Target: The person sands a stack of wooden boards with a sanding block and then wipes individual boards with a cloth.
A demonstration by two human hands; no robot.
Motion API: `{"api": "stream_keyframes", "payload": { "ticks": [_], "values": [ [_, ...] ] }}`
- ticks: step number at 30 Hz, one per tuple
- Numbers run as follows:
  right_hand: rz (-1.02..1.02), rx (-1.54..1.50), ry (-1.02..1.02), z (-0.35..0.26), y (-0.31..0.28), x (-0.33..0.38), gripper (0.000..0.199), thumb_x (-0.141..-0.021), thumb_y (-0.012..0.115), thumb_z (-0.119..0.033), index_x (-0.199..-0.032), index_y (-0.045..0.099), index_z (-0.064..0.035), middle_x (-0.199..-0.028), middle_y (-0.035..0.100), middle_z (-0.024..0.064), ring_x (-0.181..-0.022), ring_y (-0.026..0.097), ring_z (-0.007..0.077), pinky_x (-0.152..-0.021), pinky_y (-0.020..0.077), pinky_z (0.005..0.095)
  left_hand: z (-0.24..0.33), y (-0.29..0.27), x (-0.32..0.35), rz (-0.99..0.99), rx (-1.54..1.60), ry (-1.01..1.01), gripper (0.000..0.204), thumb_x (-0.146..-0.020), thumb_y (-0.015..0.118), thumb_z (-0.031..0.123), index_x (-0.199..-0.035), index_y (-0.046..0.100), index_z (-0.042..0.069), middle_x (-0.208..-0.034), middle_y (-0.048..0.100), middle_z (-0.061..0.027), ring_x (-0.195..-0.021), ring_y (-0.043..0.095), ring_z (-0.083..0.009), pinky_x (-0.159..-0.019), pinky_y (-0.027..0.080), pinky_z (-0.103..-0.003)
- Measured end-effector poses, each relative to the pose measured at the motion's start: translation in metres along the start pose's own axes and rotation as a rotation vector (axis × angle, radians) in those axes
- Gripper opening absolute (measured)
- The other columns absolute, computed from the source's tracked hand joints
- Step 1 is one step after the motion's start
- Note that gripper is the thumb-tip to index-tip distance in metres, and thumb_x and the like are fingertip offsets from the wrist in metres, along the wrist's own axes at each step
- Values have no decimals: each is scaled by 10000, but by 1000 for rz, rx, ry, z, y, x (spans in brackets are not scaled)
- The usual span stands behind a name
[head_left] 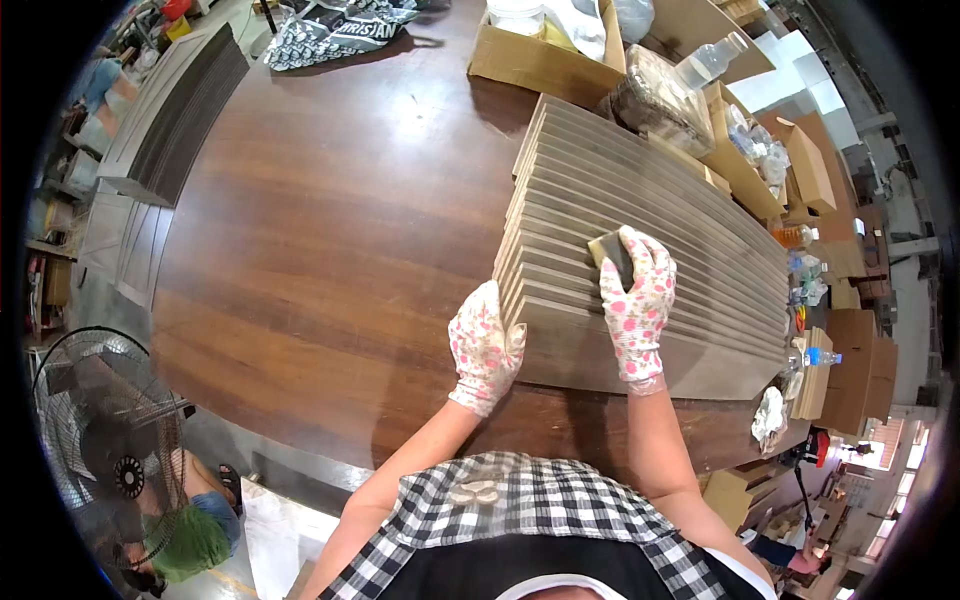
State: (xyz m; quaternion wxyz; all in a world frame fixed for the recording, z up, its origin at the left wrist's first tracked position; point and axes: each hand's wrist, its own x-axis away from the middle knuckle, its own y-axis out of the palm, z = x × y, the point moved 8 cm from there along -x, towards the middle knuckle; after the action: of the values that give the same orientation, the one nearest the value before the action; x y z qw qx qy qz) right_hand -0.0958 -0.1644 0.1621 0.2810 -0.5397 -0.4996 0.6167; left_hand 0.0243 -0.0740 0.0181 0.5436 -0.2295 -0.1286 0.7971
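Note:
A row of long grey-brown boards lies overlapped like steps on the brown table. In a floral glove, my right hand is closed round a sanding block, dark with a tan edge, which rests on the boards. My left hand, gloved the same way, grips the left end of the nearest board, with the thumb over its front face. Its other fingertips are partly hidden behind the board ends.
Beyond the boards stand an open carton, a plastic-wrapped bundle and a clear bottle. More bottles and a crumpled white cloth line the right side. Stacked panels and a fan stand left; a person sits behind the fan.

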Motion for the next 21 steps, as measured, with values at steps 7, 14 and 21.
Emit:
{"api": "stream_keyframes", "payload": {
  "ticks": [7, 14, 21],
  "values": [
    [39, -321, -144, -114, 70, -27, 387, -750, 601, -256, -1117, 552, -142, -1087, 524, 68, -996, 471, 239, -849, 370, 374, -54, -35, -36, -16, -45, 55, 522, -847, 417, 366, -1198, 435, -19, -1107, 513, -203, -1018, 482, -356, -873, 360, -435],
    [228, -51, 111, 39, 31, 9, 330, -746, 665, -324, -974, 612, -92, -956, 593, 95, -871, 546, 252, -798, 427, 366, -42, -42, -34, 32, -136, 150, 543, -868, 386, 393, -1242, 398, -1, -1144, 487, -186, -1044, 462, -334, -884, 345, -424],
    [325, -108, 282, 79, 0, 18, 322, -756, 658, -195, -1044, 595, -66, -985, 582, 99, -928, 537, 253, -842, 420, 364, -45, -42, -35, 17, -213, 104, 573, -872, 368, 437, -1227, 411, -11, -1141, 490, -191, -1042, 461, -344, -884, 344, -429]
  ]
}}
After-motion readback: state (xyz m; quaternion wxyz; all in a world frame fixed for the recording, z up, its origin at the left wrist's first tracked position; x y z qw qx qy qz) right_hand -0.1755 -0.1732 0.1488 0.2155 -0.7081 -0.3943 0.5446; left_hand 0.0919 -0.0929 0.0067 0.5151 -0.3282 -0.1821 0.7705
